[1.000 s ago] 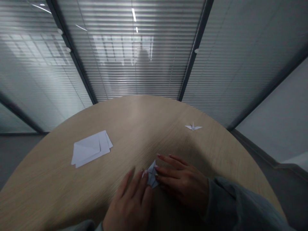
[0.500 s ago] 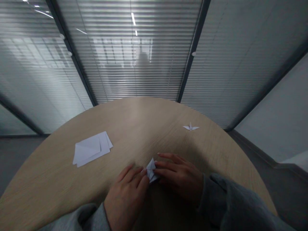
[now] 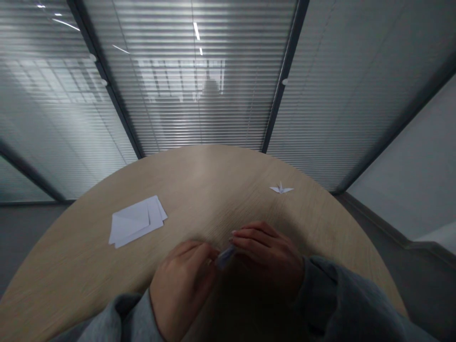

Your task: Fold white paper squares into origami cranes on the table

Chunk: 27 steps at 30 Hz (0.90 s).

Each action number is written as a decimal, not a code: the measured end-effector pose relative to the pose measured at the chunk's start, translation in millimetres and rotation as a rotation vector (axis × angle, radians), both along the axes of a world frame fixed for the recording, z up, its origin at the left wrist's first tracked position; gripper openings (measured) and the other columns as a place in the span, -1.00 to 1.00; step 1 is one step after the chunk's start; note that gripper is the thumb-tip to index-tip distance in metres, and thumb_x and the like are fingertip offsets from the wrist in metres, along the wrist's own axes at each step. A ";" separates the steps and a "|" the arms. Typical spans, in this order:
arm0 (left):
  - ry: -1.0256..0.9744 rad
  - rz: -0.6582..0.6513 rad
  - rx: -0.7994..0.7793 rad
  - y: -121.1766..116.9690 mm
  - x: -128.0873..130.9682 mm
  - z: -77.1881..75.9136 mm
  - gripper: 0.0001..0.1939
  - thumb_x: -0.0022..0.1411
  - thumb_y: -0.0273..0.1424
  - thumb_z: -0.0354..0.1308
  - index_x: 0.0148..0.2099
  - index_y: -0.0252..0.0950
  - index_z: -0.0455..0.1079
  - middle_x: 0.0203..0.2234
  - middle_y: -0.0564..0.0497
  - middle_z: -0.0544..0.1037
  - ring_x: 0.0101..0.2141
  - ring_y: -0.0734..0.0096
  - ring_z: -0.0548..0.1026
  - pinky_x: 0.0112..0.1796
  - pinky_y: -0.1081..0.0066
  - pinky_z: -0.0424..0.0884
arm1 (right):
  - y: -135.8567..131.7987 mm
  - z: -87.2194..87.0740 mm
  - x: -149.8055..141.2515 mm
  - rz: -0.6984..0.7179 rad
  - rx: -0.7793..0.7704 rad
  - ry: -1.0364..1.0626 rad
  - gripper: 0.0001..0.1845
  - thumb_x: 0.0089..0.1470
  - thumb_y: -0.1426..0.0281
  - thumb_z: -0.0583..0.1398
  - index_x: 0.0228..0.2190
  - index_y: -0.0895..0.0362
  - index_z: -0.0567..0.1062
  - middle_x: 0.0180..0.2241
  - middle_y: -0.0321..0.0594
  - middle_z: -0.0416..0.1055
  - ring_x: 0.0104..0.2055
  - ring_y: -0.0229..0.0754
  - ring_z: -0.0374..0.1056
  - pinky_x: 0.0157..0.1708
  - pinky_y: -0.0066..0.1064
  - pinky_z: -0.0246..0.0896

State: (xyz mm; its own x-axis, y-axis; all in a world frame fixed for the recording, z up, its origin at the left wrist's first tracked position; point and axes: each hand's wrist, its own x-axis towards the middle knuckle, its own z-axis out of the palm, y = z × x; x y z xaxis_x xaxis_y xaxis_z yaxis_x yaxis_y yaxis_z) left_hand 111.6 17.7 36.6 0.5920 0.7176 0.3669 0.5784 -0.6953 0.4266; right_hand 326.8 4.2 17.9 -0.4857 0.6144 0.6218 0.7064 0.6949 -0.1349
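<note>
Between my two hands, near the front of the table, is a small piece of folded white paper (image 3: 225, 256), slightly blurred and partly covered by fingers. My left hand (image 3: 187, 282) pinches its left side between thumb and fingers. On the other side, my right hand (image 3: 265, 256) has its fingers curled together and closed on the paper's right end; its thumb is hidden. A finished-looking white paper crane (image 3: 281, 189) with spread wings stands farther back on the right.
Several white paper sheets (image 3: 137, 221) lie overlapping at the left of the round wooden table (image 3: 210, 180). Behind the table's far edge are glass panels with horizontal blinds (image 3: 199, 114) and dark frames. A pale wall (image 3: 409, 175) is at the right.
The folded paper lay flat under my spread fingertips; now it is tilted and gripped between both hands. My fingers have curled in. The crane and sheets stay put.
</note>
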 end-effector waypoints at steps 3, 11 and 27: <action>-0.096 0.042 -0.156 2.8 1.3 1.4 -0.80 0.13 -0.50 -0.04 -0.31 -0.26 0.42 -0.40 -0.04 0.56 -0.35 0.28 0.53 -0.31 0.30 0.48 | 0.0 0.6 -0.5 0.019 -0.093 0.078 -0.80 0.16 0.40 0.11 -0.18 0.11 0.46 -0.21 -0.16 0.52 -0.13 -0.12 0.35 -0.15 -0.26 0.34; -0.162 0.054 -0.367 5.5 4.8 1.7 -0.79 0.16 -0.38 -0.07 -0.35 -0.29 0.39 -0.47 -0.06 0.54 -0.41 0.26 0.50 -0.40 0.31 0.42 | -0.5 -0.6 -3.1 -0.107 -0.668 0.495 -0.70 0.14 0.23 0.08 -0.46 0.17 0.45 -0.48 -0.22 0.39 -0.40 -0.22 0.35 -0.40 -0.40 0.28; -0.338 -0.029 -0.455 5.8 6.2 -1.3 -0.71 0.29 -0.36 -0.09 -0.37 -0.29 0.40 -0.50 0.00 0.56 -0.41 0.38 0.50 -0.35 0.40 0.39 | -0.2 -3.0 -6.8 0.009 -0.969 0.862 -0.61 0.00 0.06 0.19 -0.40 0.16 0.40 -0.53 -0.33 0.34 -0.53 -0.32 0.29 -0.51 -0.47 0.23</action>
